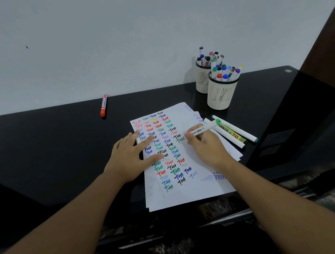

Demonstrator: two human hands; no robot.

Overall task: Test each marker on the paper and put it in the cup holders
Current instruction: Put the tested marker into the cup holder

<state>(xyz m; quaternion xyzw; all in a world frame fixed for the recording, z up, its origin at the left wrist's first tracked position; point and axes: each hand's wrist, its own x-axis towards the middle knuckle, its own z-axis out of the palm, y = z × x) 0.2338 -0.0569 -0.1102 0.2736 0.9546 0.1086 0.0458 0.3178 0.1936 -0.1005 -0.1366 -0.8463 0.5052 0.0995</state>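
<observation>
A white paper (189, 191) covered in coloured "Test" marks lies on the black desk. My right hand (206, 145) grips a white marker with a green end (205, 129), its tip touching the paper at the right of the writing. My left hand (130, 155) lies flat on the paper's left edge with fingers spread; a small white object, possibly a cap (138, 139), shows between its fingers. Two cream mesh cup holders (221, 95) (202, 82) stand at the back right, both filled with several markers.
Three loose markers (233, 131) lie on the desk right of the paper. A red marker (103, 105) lies at the back by the white wall. The black desk (54, 145) has a dark raised panel on the right side (294, 121).
</observation>
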